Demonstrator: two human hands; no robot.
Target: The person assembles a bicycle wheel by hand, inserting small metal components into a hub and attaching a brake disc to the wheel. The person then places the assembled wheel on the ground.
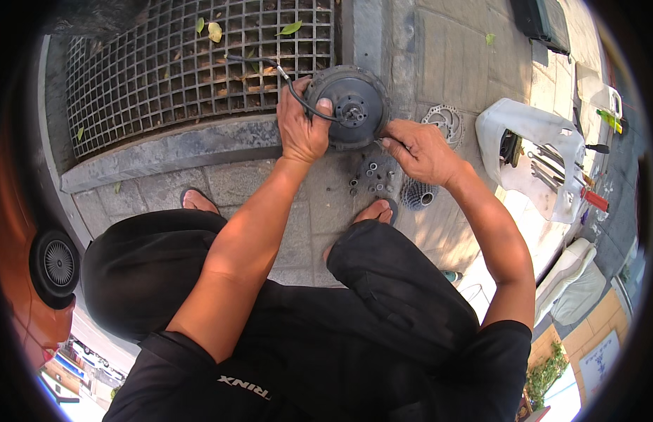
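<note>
A round dark-grey hub motor (pixel 361 97) rests at the corner of a stone kerb, its axle facing up. A black cable (pixel 295 90) curves from the axle over its left side. Wrapped round the motor's left edge, my left hand (pixel 303 128) has its thumb on the top face near the cable. My right hand (pixel 426 151) is closed in a pinch at the lower right rim; whatever lies between its fingertips is too small to make out. Several loose nuts and small parts (pixel 373 169) lie on the paving just below the motor.
Right of the motor lie a brake disc (pixel 449 121) and a sprocket cassette (pixel 418 195). Farther right, a cut white plastic container (pixel 496 116) holds wrenches (pixel 548 171), with a red-handled tool (pixel 595 200) beside it. A metal grating (pixel 164 91) lies behind the stone kerb (pixel 193 150).
</note>
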